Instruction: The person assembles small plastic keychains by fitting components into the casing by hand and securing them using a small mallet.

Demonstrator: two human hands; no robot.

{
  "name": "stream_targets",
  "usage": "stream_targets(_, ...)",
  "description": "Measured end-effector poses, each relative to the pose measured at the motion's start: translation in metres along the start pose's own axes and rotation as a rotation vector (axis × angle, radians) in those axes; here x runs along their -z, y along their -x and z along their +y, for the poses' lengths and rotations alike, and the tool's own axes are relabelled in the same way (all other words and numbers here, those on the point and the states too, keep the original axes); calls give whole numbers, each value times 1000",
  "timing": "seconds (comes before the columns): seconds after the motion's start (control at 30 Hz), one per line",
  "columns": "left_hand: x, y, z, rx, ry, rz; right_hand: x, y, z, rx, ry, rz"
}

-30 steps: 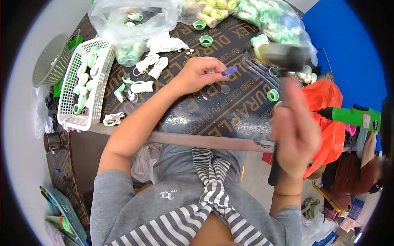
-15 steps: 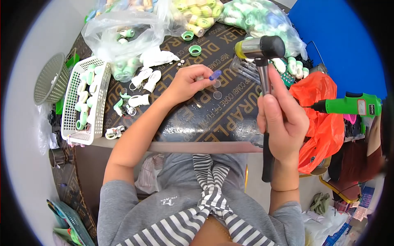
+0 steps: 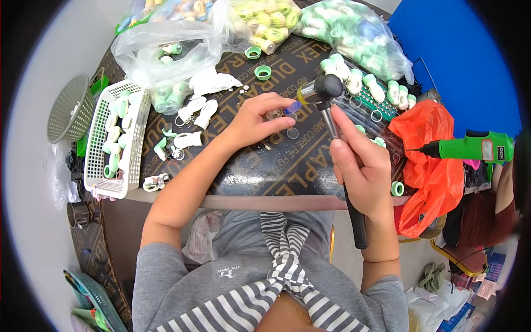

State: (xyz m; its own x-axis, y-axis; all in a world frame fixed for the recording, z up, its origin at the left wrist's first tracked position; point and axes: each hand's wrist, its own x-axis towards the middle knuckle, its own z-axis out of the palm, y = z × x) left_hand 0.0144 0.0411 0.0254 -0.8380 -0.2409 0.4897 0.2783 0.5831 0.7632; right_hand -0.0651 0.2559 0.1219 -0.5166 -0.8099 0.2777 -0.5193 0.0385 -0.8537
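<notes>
My right hand (image 3: 362,169) is wrapped round the handle of a mallet (image 3: 354,218), index finger stretched along the shaft. The mallet's head, with a yellow face and a black face, hangs beside my left hand (image 3: 260,119). In that hand, thumb and fingers pinch a small translucent blue-purple plastic piece (image 3: 293,107); the yellow face looks close to it, but whether they touch I cannot tell. A clear round piece (image 3: 274,114) shows between the fingers. Just beyond the thumb a clear disc (image 3: 292,133) lies on the dark tabletop (image 3: 254,171).
White and green plastic parts (image 3: 206,113) lie left of my arm, near a white basket (image 3: 134,160) of similar parts. Bags (image 3: 354,36) of parts line the back. Rightward are a green tray (image 3: 381,105), an orange bag (image 3: 437,127) and a green electric screwdriver (image 3: 475,148).
My right hand has brought the mallet left and its head lower, close to the blue-purple piece. My left hand has shifted slightly and its fingers have spread a little.
</notes>
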Motion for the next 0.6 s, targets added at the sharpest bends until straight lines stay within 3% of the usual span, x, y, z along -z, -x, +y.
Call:
stream_targets(0.23,0,-1,-1,-22,56,-39,-2,-2,0,41,58,-45)
stream_targets(0.33,-1,-1,-5,-19,69,-46,3,0,-7,63,48,35)
stream_targets(0.4,-4,1,-7,-24,78,-52,8,3,-13,0,-81,73)
stream_targets(0.47,-6,0,-8,-49,44,14,-2,1,6,30,71,-61)
stream_targets(0.53,-7,0,-8,-34,53,14,0,0,11,-83,-70,-18)
stream_targets(0.6,-4,0,-7,18,45,-4,10,0,3,118,-56,101)
